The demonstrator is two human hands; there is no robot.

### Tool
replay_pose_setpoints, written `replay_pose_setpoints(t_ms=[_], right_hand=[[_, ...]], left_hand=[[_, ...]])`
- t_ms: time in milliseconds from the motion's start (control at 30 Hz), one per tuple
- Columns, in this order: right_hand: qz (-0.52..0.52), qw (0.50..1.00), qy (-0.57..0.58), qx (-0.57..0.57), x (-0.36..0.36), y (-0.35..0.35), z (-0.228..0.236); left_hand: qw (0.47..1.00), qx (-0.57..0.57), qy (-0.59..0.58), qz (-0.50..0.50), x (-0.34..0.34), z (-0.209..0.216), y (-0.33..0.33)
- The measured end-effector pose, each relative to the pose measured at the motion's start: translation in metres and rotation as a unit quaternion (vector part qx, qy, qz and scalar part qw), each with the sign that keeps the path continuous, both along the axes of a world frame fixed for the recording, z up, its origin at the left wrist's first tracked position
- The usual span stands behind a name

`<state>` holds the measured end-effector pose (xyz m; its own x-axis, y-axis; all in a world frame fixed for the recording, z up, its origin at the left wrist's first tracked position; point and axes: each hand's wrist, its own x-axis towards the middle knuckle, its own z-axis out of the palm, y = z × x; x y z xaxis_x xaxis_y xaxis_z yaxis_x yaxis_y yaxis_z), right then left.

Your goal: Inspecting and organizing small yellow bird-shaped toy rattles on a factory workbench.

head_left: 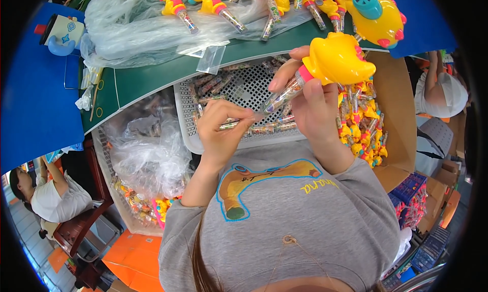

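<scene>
My right hand [317, 111] is wrapped around a clear tube of colourful candy [283, 95]. A glossy yellow duck-shaped toy [333, 60] with a pink collar caps the tube's upper end. My left hand [222, 129] pinches at the tube's lower tip, where something clear shows between thumb and forefinger. The toy is held tilted in front of my chest, above a white perforated basket [184, 116]. Loose candy tubes [213, 83] lie along the sides of that basket.
Beyond the basket, a green table [147, 81] bears clear plastic bags [127, 38] and several duck-topped tubes [223, 12]. A cardboard box [399, 124] of similar toys stands at right. A crate with plastic wrap [152, 160] is at left. Other people sit at both sides.
</scene>
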<state>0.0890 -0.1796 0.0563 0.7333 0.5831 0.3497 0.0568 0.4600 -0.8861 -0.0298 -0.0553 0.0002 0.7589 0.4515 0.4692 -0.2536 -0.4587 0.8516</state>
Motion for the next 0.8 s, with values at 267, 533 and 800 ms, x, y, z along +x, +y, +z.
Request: replay_pose_setpoints(t_ms=[267, 533, 800], right_hand=[[-0.025, 0.998, -0.051, 0.009, 0.0002, -0.0036, 0.0016], [-0.013, 0.998, -0.051, 0.022, 0.0010, -0.0030, -0.0014], [0.018, 1.000, 0.005, 0.011, 0.0041, -0.0039, -0.0028]], left_hand=[[0.996, -0.077, 0.031, -0.015, 0.0004, -0.0008, -0.0018], [0.999, -0.035, 0.010, -0.017, 0.0006, -0.0017, -0.0006], [0.998, 0.045, -0.033, -0.017, -0.0008, -0.0004, 0.0009]])
